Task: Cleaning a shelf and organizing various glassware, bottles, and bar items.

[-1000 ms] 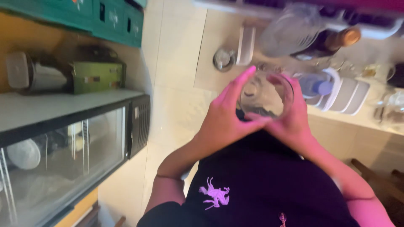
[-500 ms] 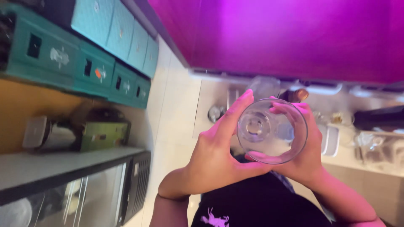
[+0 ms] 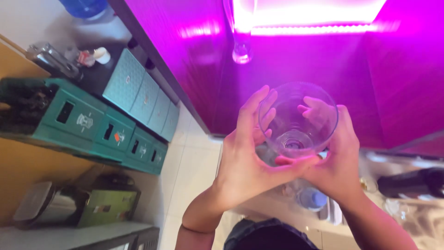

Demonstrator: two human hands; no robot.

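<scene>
Magenta-lit cabinet underside fills the background. We cup a clear round glass bowl [image 3: 298, 118] between left hand [image 3: 245, 157] and right hand [image 3: 337, 157]; smooth walls could slip, dropping it.

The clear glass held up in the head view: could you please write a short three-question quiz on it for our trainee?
1. True or false: only one hand holds the clear glass.
2. What hangs upside down above it under the purple shelf? A) another glass B) a towel
3. What colour are the crates stacked at the left?

Key: 1 false, the left hand and right hand both cup it; 2 A; 3 green.
</scene>
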